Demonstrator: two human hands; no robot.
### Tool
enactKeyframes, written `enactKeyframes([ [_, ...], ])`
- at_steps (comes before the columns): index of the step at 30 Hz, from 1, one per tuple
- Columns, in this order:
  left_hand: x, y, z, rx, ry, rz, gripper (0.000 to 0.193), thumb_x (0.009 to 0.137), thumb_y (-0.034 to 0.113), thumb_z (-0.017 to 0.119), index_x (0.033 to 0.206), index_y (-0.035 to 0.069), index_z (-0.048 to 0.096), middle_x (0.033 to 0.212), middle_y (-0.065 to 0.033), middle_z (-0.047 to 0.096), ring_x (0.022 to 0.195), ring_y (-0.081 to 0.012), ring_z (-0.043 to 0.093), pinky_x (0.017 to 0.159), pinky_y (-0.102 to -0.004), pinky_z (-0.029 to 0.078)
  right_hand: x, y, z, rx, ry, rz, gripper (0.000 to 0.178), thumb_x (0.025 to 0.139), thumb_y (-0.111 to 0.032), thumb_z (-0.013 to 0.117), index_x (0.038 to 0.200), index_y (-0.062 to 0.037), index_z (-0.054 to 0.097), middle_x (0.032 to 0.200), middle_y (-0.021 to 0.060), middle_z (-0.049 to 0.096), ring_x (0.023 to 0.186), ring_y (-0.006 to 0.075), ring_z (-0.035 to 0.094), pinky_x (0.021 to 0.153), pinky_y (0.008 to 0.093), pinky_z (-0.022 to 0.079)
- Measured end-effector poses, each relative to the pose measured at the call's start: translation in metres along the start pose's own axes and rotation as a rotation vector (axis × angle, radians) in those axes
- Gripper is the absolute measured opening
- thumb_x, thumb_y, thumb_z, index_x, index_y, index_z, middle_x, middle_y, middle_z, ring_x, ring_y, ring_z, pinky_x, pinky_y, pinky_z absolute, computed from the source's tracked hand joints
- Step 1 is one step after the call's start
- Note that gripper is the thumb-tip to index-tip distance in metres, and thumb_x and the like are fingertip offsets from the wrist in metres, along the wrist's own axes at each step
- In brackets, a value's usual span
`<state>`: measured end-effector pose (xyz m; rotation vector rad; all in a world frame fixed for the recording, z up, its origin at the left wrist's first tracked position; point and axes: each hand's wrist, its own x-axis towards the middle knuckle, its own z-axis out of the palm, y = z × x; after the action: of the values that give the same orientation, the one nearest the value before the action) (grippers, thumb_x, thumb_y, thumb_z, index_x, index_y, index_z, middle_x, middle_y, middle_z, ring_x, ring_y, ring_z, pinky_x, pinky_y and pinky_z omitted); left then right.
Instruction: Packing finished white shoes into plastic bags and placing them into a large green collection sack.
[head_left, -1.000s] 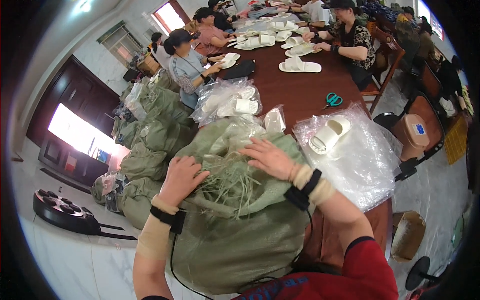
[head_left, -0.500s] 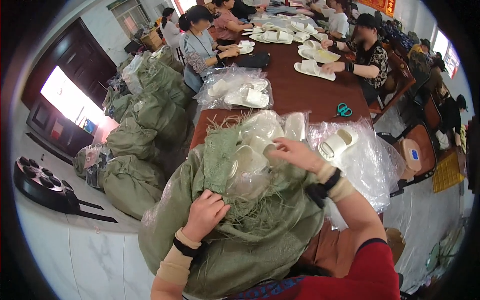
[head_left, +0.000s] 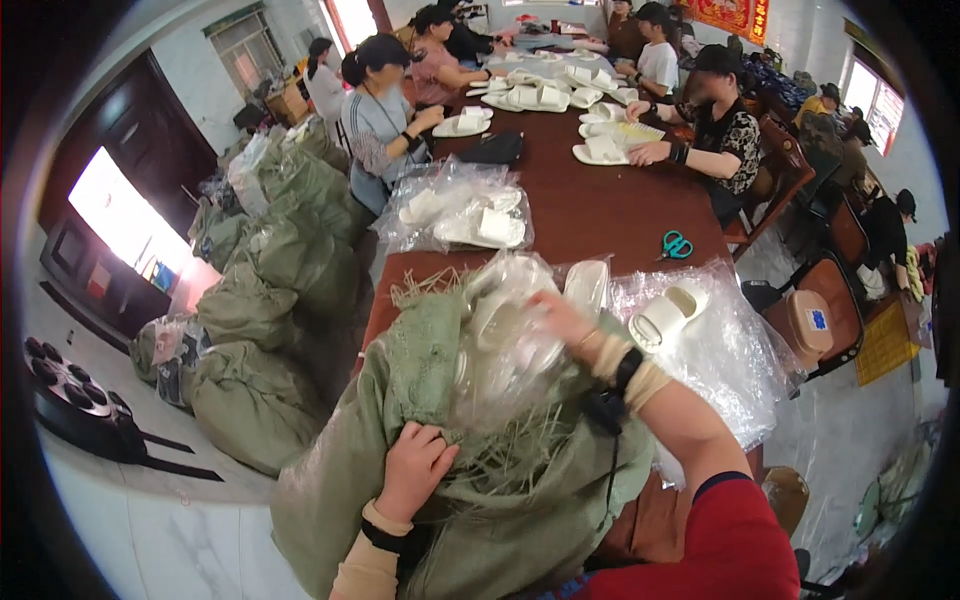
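Observation:
A large green woven sack (head_left: 345, 470) with a frayed mouth leans against the table's near end. My left hand (head_left: 415, 468) is closed on the sack's rim, its fingers folded over the edge. Clear plastic bags with white slippers (head_left: 498, 312) bulge at the mouth. Over them is my right hand (head_left: 562, 325), its fingers smeared by motion, so I cannot tell whether it holds anything. Just beyond it lies another white slipper (head_left: 588, 284). To the right, a pair of white slippers (head_left: 668, 315) rests on clear plastic sheets (head_left: 725, 370).
Teal-handled scissors (head_left: 676, 245) lie on the brown tablecloth (head_left: 585, 215). More bagged slippers (head_left: 470, 215) sit at the table's left edge, near a black pouch (head_left: 494, 147). Full green sacks (head_left: 255, 400) line the left floor. Several co-workers sit along both sides. A chair (head_left: 832, 300) stands right.
My right hand has shifted slightly left over the bagged slippers, which have moved. My left hand still grips the sack's rim. The whole view has tilted a little.

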<state>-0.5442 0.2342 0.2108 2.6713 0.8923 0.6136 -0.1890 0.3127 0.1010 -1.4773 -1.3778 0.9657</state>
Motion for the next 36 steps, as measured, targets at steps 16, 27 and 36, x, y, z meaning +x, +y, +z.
enactKeyframes([
  [16,0.017,0.009,0.015,-0.075,0.042,-0.021,0.017,0.08,0.01,0.071,0.077,0.0,0.058,0.091,-0.0119,0.058,0.086,-0.0317,0.052,0.072,-0.0405,0.046,-0.039,-0.071,-0.01,-0.797,0.055,-0.494,0.064,0.095,-0.038,0.058,0.144,-0.0037,0.036,0.135,0.0219,0.052,0.123,0.0401,0.05,0.102,0.0428,0.042],
  [27,0.02,0.043,-0.029,-0.119,-0.023,0.165,0.018,0.082,0.011,0.069,0.075,0.001,0.056,0.081,-0.01,0.05,0.08,-0.0297,0.048,0.07,-0.0388,0.043,-0.1,-0.076,-0.035,-0.438,-0.638,-0.051,0.024,0.079,-0.025,0.069,0.092,-0.0046,0.071,0.089,0.016,0.07,0.083,0.0307,0.066,0.076,0.0403,0.051],
  [36,0.05,0.049,0.0,-0.121,0.03,0.097,0.022,0.091,0.018,0.061,0.079,0.001,0.055,0.082,-0.0133,0.049,0.085,-0.0331,0.05,0.075,-0.0416,0.043,-0.041,-0.114,-0.112,-0.924,0.729,-0.28,0.051,0.086,-0.03,0.068,0.129,-0.0069,0.055,0.129,0.0215,0.056,0.118,0.0383,0.052,0.098,0.0438,0.044],
])
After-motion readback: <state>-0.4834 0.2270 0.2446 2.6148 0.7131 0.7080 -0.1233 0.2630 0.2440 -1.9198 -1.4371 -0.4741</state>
